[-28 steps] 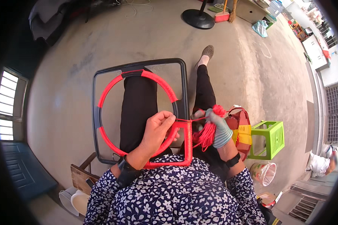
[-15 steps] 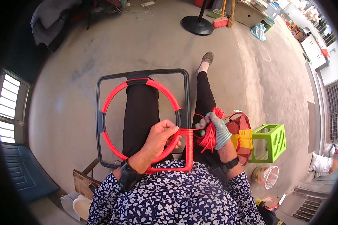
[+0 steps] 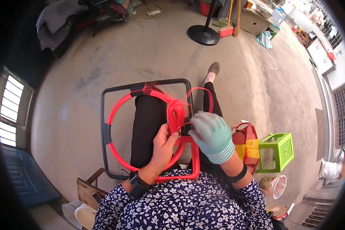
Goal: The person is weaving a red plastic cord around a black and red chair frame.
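Note:
Across my lap lies a black rectangular frame (image 3: 168, 81) with a ring (image 3: 120, 104) set inside it. Red cord covers much of the ring and the frame's near right corner; black sections show between. My bare left hand (image 3: 163, 147) is closed, pinching a looped bundle of red cord (image 3: 176, 115) upright over the ring's right side. Just right of the bundle is my right hand (image 3: 212, 138) in a pale green striped glove, its fingers smeared by motion. A loose loop of cord arcs above this hand, and a strand runs from the bundle toward its fingers.
To the right are a red and yellow bag (image 3: 250, 143), a green plastic stool (image 3: 281, 153) and a waste bin (image 3: 274, 186). A wooden stool (image 3: 87, 190) is at lower left. Ahead stand a round black base (image 3: 203, 35) with a pole and a red broom (image 3: 226, 31).
The cord bundle has passed from my right hand to my left and now stands over the ring. My right hand has moved left, and the view has shifted slightly.

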{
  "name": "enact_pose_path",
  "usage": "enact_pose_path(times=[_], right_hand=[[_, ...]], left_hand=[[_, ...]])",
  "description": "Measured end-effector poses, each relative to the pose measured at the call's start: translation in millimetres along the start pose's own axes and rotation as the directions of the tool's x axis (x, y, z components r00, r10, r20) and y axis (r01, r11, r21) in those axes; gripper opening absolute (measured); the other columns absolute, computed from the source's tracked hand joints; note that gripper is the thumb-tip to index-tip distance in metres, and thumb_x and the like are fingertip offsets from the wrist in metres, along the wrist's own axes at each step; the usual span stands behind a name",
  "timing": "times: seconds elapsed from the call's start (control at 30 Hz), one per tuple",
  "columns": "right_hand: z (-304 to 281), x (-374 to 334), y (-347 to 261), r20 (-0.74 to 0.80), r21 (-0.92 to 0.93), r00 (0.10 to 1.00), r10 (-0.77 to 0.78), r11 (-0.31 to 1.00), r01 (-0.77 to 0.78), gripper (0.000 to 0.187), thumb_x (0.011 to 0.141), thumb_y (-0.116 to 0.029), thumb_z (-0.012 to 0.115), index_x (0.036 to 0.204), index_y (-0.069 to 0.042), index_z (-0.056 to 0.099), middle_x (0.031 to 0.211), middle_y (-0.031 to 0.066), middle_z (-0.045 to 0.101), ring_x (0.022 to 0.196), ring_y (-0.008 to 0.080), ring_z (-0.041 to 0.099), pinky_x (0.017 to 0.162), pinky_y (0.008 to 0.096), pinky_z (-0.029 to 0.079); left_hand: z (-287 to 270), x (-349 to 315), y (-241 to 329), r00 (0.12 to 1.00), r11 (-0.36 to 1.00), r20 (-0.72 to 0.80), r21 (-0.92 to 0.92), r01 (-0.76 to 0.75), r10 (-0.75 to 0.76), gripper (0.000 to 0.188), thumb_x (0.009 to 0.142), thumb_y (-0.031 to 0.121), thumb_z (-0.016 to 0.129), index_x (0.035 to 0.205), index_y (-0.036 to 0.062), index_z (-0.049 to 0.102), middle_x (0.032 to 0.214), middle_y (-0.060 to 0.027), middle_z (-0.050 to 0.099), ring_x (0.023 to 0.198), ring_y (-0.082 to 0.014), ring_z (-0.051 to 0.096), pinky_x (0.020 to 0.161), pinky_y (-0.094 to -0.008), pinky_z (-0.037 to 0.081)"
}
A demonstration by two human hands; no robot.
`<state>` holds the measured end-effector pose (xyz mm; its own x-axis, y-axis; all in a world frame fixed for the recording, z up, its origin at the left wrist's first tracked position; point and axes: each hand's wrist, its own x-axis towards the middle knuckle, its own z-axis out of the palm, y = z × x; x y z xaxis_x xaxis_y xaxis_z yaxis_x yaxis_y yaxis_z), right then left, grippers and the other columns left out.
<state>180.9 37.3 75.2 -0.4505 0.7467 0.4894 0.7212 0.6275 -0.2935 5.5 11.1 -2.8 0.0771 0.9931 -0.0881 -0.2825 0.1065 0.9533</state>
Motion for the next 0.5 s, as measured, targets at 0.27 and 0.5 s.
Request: enact_pose_path(times=[0.27,0.5], right_hand=[[60.9,-46.1,58.1,0.598,0.728,0.748,0.288,0.196,-0.657,0.03,0.087,-0.008,0.063,0.114,0.002,0.055,0.108,0.0059,0.063,0.097,0.0108,0.059,0.087,0.0279,0.048],[53.2,-43.7,54.6,0.644,0.557,0.716,0.27,0.475,-0.681,0.035,0.082,-0.011,0.066,0.113,0.002,0.056,0.106,0.009,0.065,0.096,0.0143,0.059,0.087,0.0308,0.048]], left_hand=[[-2.6,1.8,-7.8,0.944,0.937,-0.012,0.112,0.33,-0.331,0.02,0.093,0.01,0.052,0.11,0.0026,0.059,0.097,0.0,0.06,0.082,-0.0067,0.053,0.072,-0.0224,0.043],[-1.7,2.0,-11.2,0.922,0.906,0.059,-0.17,0.387,-0.383,0.022,0.098,0.012,0.046,0.113,0.0013,0.058,0.096,-0.0053,0.065,0.078,-0.0134,0.062,0.073,-0.0296,0.052]])
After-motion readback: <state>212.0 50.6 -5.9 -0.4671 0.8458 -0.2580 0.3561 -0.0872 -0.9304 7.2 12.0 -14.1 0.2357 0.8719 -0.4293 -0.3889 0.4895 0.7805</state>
